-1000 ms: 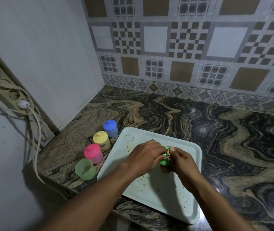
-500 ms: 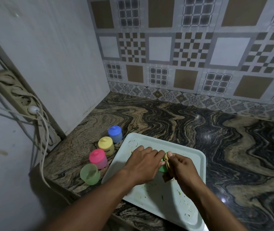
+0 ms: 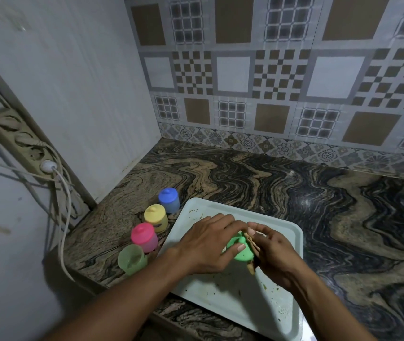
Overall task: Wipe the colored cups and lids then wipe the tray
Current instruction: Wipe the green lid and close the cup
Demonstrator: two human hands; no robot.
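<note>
Wiping the small green plastic lid (image 3: 239, 251): left hand (image 3: 206, 244) clamps it, right hand (image 3: 273, 253) pinches a brown cloth (image 3: 251, 268); the soiled pale rectangular tray (image 3: 233, 299) likely comes next.

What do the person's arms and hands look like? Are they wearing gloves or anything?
No gloves. Both forearms are bare as far as the picture shows, with no sleeves, watch or bracelet. The left hand and right hand show no rings, and the fingernails in view are short and look plain.
</note>
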